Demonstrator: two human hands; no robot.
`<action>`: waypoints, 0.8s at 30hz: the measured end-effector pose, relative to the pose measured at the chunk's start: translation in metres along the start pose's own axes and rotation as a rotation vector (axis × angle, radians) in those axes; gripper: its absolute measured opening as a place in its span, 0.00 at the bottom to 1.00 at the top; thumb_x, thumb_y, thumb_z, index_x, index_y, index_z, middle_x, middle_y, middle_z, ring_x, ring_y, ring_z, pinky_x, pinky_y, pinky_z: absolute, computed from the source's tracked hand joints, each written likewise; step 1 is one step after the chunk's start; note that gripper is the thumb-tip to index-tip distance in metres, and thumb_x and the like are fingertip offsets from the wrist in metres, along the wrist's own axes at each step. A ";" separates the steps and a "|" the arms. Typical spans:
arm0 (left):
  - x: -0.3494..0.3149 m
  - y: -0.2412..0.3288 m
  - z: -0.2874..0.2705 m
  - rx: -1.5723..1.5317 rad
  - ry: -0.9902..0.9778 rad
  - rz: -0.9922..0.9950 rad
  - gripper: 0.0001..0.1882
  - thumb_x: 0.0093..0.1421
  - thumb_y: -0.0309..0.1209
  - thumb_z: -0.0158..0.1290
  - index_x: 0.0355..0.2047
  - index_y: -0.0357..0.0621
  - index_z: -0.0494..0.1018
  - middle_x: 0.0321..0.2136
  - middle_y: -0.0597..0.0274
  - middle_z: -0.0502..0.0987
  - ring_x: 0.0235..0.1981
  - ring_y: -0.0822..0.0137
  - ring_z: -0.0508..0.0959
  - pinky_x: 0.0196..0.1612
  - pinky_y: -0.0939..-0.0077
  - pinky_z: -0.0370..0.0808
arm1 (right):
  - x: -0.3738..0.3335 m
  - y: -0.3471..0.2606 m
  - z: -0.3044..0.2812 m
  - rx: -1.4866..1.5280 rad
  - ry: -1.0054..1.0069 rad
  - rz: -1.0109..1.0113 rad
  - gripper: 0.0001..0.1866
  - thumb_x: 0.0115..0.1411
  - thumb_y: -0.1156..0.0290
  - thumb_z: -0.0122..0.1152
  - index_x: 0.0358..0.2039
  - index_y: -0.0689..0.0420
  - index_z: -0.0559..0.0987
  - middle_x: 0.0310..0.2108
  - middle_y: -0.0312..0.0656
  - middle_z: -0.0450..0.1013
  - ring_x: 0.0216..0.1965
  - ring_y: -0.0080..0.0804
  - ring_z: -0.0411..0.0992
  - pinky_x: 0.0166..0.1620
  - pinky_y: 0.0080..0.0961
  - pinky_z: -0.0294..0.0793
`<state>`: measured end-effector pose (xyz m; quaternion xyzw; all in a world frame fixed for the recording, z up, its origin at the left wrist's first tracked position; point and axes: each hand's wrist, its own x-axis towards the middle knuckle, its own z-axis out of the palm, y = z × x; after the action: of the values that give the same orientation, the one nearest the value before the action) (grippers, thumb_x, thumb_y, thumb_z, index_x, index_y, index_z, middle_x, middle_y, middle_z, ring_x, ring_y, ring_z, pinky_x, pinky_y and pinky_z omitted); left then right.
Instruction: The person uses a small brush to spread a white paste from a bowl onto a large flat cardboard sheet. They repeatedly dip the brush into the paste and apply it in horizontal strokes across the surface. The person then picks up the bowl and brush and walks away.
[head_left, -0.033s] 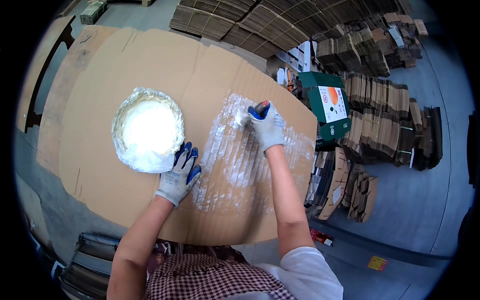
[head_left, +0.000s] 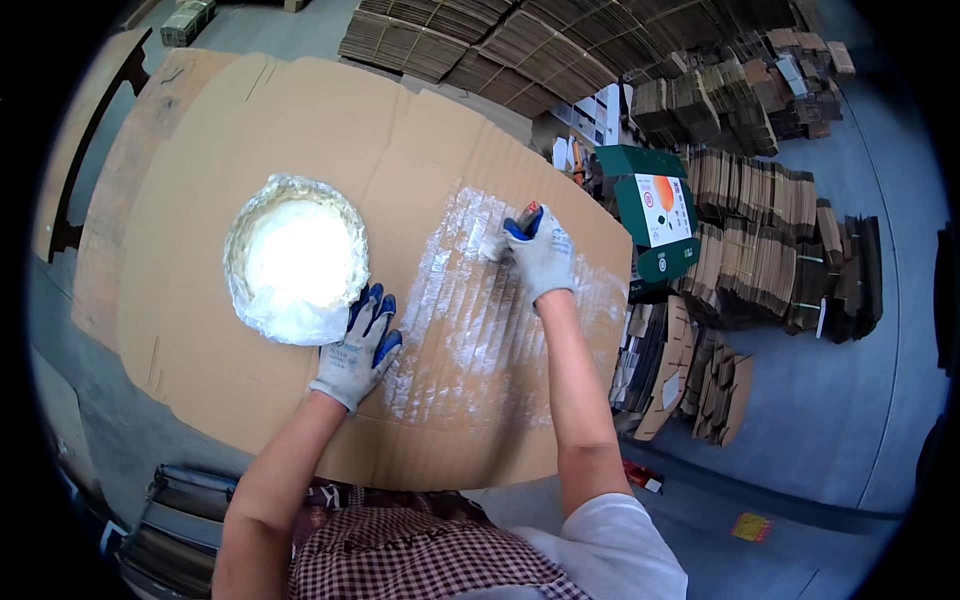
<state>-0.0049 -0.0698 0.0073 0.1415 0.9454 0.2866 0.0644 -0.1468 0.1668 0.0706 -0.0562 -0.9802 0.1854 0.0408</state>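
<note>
My left hand (head_left: 358, 350), in a grey glove with blue fingers, lies on the large cardboard sheet (head_left: 270, 110). Its fingers are spread and the tips are at the lower right edge of a round basin (head_left: 255, 311) wrapped in clear plastic and filled with white paste (head_left: 300, 250). Gloved the same way, my right hand (head_left: 544, 258) is closed around a brush (head_left: 529, 214) with a red-tipped handle. The brush head is mostly hidden, low against the sheet, at the upper part of a patch of streaky white paste (head_left: 470, 330).
Right of the sheet stands a dark green box (head_left: 622, 160) with a white panel. Bundled flat cardboard (head_left: 755, 190) is stacked on the right, with more tied stacks (head_left: 430, 40) at the back. A dark metal frame (head_left: 180, 510) is at the lower left.
My right hand and the brush have shifted slightly to the right over the pasted patch. My left hand and the basin stay where they were.
</note>
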 end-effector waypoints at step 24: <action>0.001 0.001 -0.002 -0.047 -0.027 -0.001 0.27 0.54 0.42 0.44 0.53 0.46 0.59 0.57 0.56 0.54 0.59 0.56 0.51 0.59 0.59 0.45 | -0.049 -0.025 0.019 -0.210 -0.170 -0.266 0.17 0.48 0.74 0.52 0.41 0.58 0.68 0.44 0.48 0.65 0.44 0.43 0.65 0.46 0.35 0.64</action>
<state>-0.0058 -0.0700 0.0089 0.1433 0.9375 0.3067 0.0805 -0.1026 0.1309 0.0588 0.0856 -0.9929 0.0792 -0.0240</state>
